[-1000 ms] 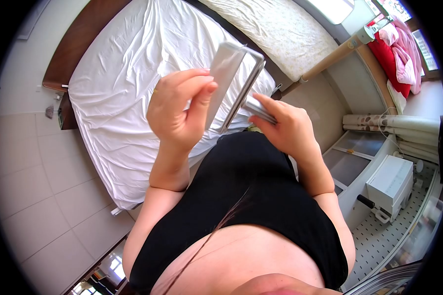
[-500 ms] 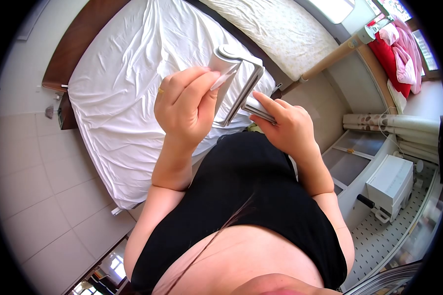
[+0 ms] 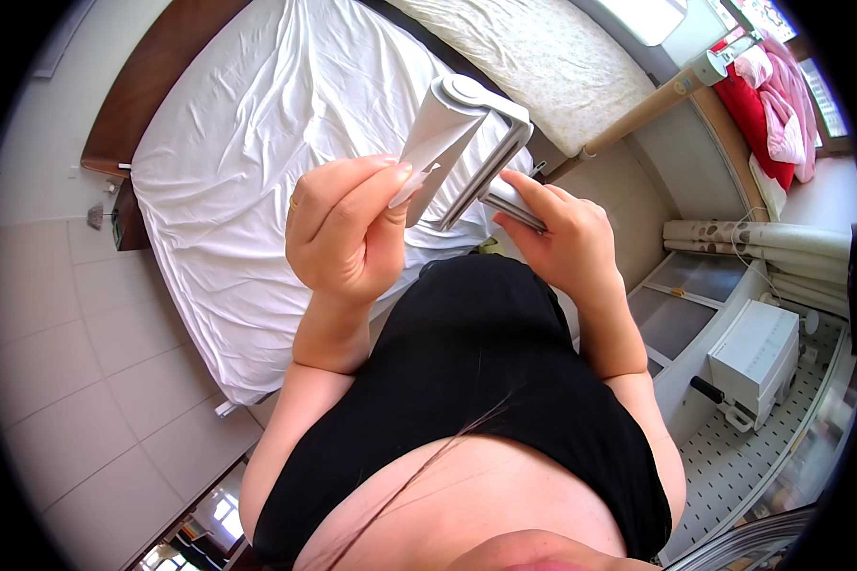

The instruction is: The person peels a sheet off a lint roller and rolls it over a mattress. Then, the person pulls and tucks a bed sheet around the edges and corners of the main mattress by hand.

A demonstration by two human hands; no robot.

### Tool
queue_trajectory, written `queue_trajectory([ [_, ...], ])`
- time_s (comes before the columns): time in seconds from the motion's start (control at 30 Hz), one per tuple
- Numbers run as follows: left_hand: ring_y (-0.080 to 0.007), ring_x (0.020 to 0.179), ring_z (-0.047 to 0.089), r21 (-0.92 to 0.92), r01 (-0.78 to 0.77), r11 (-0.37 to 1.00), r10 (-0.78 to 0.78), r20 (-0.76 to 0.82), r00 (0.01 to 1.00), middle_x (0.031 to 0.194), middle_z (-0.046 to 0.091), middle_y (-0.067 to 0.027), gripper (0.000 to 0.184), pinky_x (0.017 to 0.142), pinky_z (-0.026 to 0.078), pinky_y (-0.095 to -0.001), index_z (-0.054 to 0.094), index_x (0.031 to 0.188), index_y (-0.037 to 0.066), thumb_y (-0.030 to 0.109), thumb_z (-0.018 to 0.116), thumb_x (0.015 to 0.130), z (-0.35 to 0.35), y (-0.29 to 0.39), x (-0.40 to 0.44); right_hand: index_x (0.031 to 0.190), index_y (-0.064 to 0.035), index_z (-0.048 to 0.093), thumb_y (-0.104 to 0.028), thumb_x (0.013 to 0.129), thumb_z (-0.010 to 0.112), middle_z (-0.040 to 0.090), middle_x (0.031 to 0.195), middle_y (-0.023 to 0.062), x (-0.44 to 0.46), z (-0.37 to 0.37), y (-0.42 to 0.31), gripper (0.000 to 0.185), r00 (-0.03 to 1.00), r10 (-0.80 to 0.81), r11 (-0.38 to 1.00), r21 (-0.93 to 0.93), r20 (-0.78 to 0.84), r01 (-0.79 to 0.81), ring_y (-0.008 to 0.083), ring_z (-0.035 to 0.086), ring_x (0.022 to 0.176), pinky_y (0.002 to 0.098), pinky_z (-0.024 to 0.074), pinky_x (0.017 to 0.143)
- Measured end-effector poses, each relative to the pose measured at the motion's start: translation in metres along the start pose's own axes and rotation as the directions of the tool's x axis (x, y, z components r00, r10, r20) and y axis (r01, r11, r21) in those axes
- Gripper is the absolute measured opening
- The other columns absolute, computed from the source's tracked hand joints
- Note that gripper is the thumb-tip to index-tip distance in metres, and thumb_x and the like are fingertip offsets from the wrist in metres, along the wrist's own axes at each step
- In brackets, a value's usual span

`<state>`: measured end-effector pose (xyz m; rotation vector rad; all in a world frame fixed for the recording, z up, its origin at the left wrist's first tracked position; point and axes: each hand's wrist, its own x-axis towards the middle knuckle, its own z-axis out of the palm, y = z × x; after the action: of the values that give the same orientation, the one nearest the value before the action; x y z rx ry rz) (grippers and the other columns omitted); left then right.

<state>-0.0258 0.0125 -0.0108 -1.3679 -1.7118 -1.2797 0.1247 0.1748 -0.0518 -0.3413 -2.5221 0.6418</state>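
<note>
Grips the lint roller (image 3: 440, 131) by its pale handle (image 3: 516, 202) in the right hand (image 3: 573, 238), with thumb on one side and fingers curled round the other. Pinches a loose white flap (image 3: 407, 187) beside the roll between thumb and fingertips of the left hand (image 3: 345, 228), with the fingers bent in. Wears a yellowish ring (image 3: 293, 205) on that hand. Holds the lint roller up between both hands, clear of any surface, tilted, with its round end cap (image 3: 464, 88) uppermost and its frame arm (image 3: 486, 171) along the right side of the roll. In this view, has it overlapping the right-hand corner of the bed (image 3: 257, 152), toward the near edge.

Wears a black top (image 3: 490, 343), just below the hands in view. Faces the creased white sheet on the bed, with a brown headboard (image 3: 167, 76) along its left edge and a pale patterned mattress (image 3: 543, 67) beyond its right edge. Has a white box (image 3: 757, 347) well off to the right, on the upper part of a perforated surface (image 3: 709, 481), close to its left edge.
</note>
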Motion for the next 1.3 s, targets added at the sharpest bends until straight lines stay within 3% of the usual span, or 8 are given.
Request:
queue_trajectory([
  [0.23,-0.0171,0.081,0.062,-0.02,0.032,0.999,-0.032,-0.01,0.999,0.094,0.064,-0.0095,0.013,0.068,0.051,-0.0243,0.066,0.088,0.0,-0.002,0.074,0.078,-0.009,0.003,0.0,0.113,-0.0174,0.065,-0.026,0.077,0.074,0.065,0.073,0.0056,0.005,-0.001,0.004,0.038,0.998,0.055,0.997,0.051,-0.021,-0.054,0.0265,0.063,0.062,0.0356,0.0494,0.056],
  [0.33,-0.0174,0.078,0.061,-0.036,0.063,0.997,-0.066,-0.083,0.994,0.09,0.065,-0.0046,0.012,0.068,0.049,-0.0259,0.069,0.089,0.005,0.003,0.075,0.078,-0.008,0.0,-0.002,0.112,-0.0167,0.066,-0.025,0.077,0.074,0.067,0.075,0.007,0.005,0.0,0.006,0.037,0.996,0.077,0.993,0.088,-0.043,-0.073,0.0269,0.064,0.065,0.0362,0.0505,0.058],
  [0.43,-0.0171,0.078,0.061,-0.051,0.06,0.997,-0.066,-0.115,0.991,0.092,0.065,-0.0054,0.012,0.067,0.049,-0.0258,0.069,0.088,0.005,0.003,0.075,0.078,-0.01,-0.002,-0.003,0.111,-0.0161,0.066,-0.025,0.076,0.075,0.067,0.077,0.0084,0.006,-0.002,0.007,0.037,0.995,0.101,0.992,0.082,-0.021,-0.099,0.0269,0.065,0.065,0.0357,0.0509,0.059],
  [1.13,-0.0165,0.086,0.057,0.034,0.061,0.998,-0.049,-0.285,0.957,0.097,0.059,-0.0079,0.011,0.074,0.048,-0.0255,0.061,0.089,0.002,0.006,0.07,0.085,-0.033,-0.016,-0.011,0.111,-0.0157,0.069,-0.026,0.078,0.075,0.067,0.074,0.008,0.004,0.007,0.032,0.035,0.932,0.355,0.903,0.23,0.077,-0.363,0.0208,0.06,0.057,0.0314,0.0484,0.058],
  [1.3,-0.0158,0.079,0.057,0.048,0.014,0.999,0.004,-0.353,0.935,0.095,0.058,-0.0098,0.01,0.071,0.05,-0.0266,0.062,0.089,-0.003,0.007,0.066,0.088,-0.034,-0.023,-0.009,0.111,-0.0157,0.069,-0.026,0.078,0.074,0.067,0.074,0.0078,0.003,0.012,0.04,0.035,0.916,0.386,0.874,0.275,0.108,-0.4,0.0191,0.059,0.058,0.0306,0.048,0.059],
])
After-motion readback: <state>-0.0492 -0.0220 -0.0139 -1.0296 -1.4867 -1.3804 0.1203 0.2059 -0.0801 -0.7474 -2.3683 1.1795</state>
